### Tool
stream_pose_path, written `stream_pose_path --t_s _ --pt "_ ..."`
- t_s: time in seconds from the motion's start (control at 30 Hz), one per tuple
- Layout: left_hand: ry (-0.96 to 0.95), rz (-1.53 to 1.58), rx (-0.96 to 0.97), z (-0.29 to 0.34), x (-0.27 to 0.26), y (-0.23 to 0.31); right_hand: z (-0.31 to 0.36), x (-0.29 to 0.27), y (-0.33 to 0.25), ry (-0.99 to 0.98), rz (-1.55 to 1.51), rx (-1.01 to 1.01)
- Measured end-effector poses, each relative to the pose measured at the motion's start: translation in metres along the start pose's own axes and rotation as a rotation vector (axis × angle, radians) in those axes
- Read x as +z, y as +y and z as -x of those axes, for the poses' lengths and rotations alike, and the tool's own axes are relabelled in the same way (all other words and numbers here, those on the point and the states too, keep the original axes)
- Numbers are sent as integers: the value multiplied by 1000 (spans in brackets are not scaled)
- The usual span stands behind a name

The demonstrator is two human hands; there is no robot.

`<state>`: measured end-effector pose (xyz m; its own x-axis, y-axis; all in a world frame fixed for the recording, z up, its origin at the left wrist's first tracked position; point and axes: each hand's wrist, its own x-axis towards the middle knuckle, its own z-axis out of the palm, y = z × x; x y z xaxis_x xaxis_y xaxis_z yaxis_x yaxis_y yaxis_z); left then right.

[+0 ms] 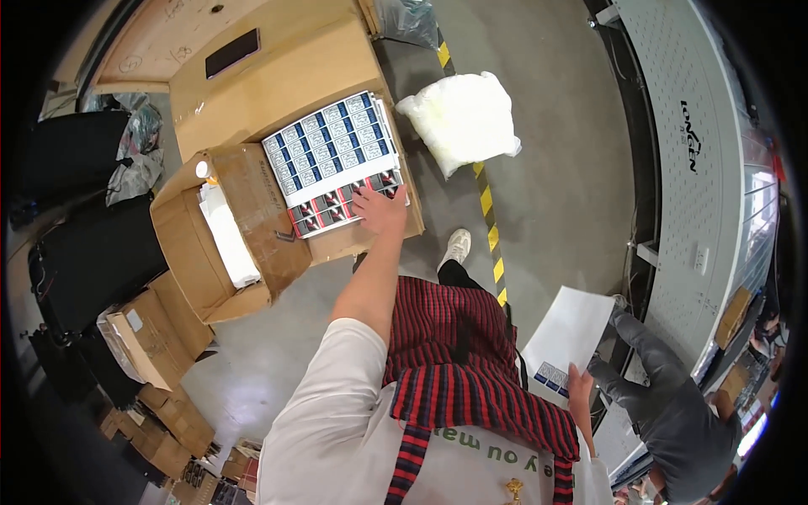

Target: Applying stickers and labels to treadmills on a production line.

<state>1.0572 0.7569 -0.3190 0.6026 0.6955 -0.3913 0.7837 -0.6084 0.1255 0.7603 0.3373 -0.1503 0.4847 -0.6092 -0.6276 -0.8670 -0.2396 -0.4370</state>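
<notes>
Some sheets [330,147], brn tbl [290,82], grey flr [572,168]

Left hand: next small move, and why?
Probably pinch an edge of the red-and-black label sheet with the left hand: it lies right over those labels, while the right hand is occupied, holding a mostly blank white sheet well away.

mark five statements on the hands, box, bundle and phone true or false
1. The left hand is on the red-and-black printed sheets. True.
2. The right hand is empty. False: it holds a white sheet printed partly in blue.
3. The open cardboard box is left of the printed sheets. True.
4. The white bundle is inside that box. False: it is right of the sheets.
5. A dark phone lies on a brown surface. True.
</notes>
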Motion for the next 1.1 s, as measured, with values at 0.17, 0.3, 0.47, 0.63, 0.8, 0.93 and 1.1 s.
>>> stream_pose_path --t_s 0.17,0.3,0.47,0.63,0.8,0.93,1.1 --pt "-23 -63 -35 0 12 16 -12 -23 43 -21 -31 152" --pt "-17 23 151 -6 4 -16 -8 -20 3 -78 138 292" --pt "-146 50 184 -29 -5 -45 -20 -8 18 -76 55 -47" --pt "-96 83 93 -42 -25 -52 -11 10 -28 -156 34 164" --pt "-67 303 388 -47 -12 -45 15 8 -60 23 36 18" --pt "-122 675 341 -12 -59 -44 -2 48 -76 116 281 39" --pt "-717 549 1325 150 -170 83 32 59 -113 -46 -267 -116"
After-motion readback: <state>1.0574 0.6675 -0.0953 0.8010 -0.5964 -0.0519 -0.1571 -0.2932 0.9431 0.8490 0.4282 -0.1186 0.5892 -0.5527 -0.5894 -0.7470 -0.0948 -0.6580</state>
